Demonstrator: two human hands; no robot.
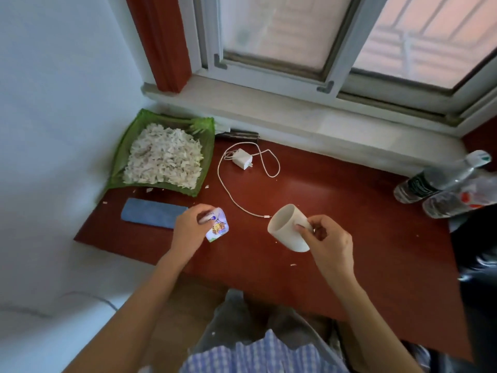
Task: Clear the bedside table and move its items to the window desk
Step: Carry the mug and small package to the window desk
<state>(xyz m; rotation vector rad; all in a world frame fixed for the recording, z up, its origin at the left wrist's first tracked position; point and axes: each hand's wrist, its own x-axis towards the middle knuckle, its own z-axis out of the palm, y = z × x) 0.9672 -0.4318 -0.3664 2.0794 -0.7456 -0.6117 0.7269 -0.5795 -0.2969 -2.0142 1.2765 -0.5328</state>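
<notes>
**Two hands, two items over the red surface**

Red-brown surface [336,224] under the window [295,36] already carries a good deal. At its far left corner sits a green tray [121,157] heaped with pale shreds, a few bits spilled beside it. Just in front of the tray lies a folded blue cloth [150,212]. A white charger [242,158] and its looping cable [228,189] occupy the middle, the cable's end lying just beside the cup. At the right edge stand two clear plastic bottles [441,184].

Left hand [191,224] is closed around a small printed packet [217,224], low over the surface next to the cloth. Right hand [326,238] grips a white cup [289,227] by its side, tilted with its mouth toward the left.
</notes>
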